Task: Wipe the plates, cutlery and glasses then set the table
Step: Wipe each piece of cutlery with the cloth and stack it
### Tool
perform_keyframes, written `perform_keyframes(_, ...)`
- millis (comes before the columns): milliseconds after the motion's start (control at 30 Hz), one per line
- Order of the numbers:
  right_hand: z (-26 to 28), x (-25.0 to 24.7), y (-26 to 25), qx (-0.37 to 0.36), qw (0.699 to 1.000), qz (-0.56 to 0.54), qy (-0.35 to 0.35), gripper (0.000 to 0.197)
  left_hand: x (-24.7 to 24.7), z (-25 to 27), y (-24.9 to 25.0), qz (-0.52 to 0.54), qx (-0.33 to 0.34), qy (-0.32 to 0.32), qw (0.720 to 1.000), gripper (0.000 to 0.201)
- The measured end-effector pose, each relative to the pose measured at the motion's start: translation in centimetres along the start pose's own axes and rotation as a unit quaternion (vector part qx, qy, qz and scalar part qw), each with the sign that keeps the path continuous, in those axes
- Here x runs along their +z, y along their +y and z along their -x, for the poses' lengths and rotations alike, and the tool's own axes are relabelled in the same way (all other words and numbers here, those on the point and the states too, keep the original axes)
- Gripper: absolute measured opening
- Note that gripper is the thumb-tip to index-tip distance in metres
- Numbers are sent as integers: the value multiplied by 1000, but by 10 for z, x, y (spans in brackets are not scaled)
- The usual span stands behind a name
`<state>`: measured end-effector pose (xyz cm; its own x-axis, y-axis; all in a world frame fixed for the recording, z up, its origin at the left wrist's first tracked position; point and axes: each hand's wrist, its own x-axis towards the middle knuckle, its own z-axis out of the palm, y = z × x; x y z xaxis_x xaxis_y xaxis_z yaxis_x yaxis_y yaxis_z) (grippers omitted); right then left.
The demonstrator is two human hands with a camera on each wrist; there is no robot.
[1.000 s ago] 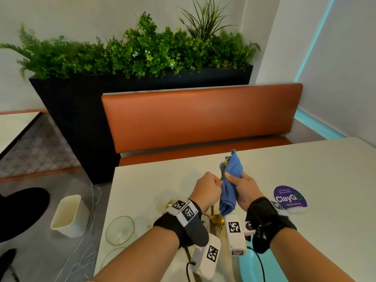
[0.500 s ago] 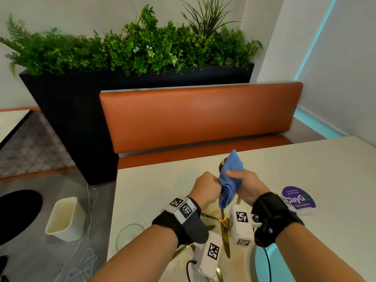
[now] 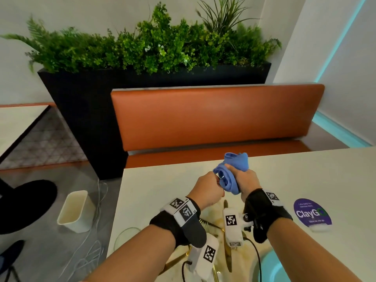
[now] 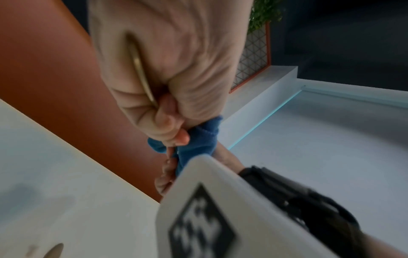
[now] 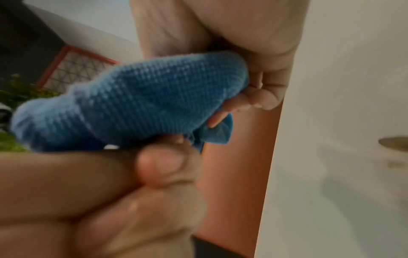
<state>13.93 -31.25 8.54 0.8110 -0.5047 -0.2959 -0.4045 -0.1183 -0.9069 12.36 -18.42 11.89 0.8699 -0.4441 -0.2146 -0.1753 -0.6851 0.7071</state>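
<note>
My left hand [image 3: 211, 186] grips the handle of a gold piece of cutlery [image 4: 141, 73], which runs through the fist in the left wrist view. My right hand [image 3: 244, 180] holds a blue cloth [image 3: 232, 174] bunched around the other end of it, so that end is hidden. The cloth [image 5: 132, 104] fills the right wrist view, pinched under my right fingers [image 5: 264, 97]. Both hands are raised a little above the white table [image 3: 305, 169], knuckles nearly touching. More gold cutlery [image 3: 226, 231] lies on the table under my wrists.
A clear glass [image 3: 124, 237] stands near the table's left edge. A teal plate [image 3: 272, 267] shows at the bottom right, and a purple ClayGo sign [image 3: 312, 214] to the right. Beyond the table is an orange bench [image 3: 213, 117]. A white bin [image 3: 74, 210] sits on the floor at the left.
The cloth stood upright with a gold end showing beside it; now it is bunched lower and covers that end. Both hands stay together over the table.
</note>
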Motion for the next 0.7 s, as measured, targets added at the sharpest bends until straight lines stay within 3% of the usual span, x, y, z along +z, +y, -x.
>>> perform_keyframes(67,-1,2,2,7,1000,-16,-20,35,0,-1,-2,-20,23,3,1000,25)
perform_keyframes(133,-5,-2,-1,-14,999,49,-1,34,3,2,-4,-6,15,2,1000,22)
perform_keyframes(200,-9,-7,-8,-30,992,111,48,44,7,1,-4,29,-25,7,999,16)
perform_keyframes(267,-10,-7,-10,-4,992,101,77,53,9,-4,-2,55,-43,17,997,13)
perform_keyframes(300,-8,-4,-7,5,993,92,67,54,9,-5,0,61,-41,22,997,14)
perform_keyframes(367,-5,5,1,10,994,104,-35,50,7,-8,4,54,-26,33,998,18)
perform_keyframes(433,-8,5,7,15,995,70,-69,38,7,-11,5,59,-18,45,997,17)
perform_keyframes(500,-11,-1,1,27,999,-12,-40,41,11,-10,4,72,-18,46,996,20)
perform_keyframes(633,-23,-15,-16,-26,998,29,56,41,22,-8,5,111,-32,28,993,22)
perform_keyframes(700,-21,-14,-14,-28,996,40,69,45,21,-10,8,112,-31,27,993,21)
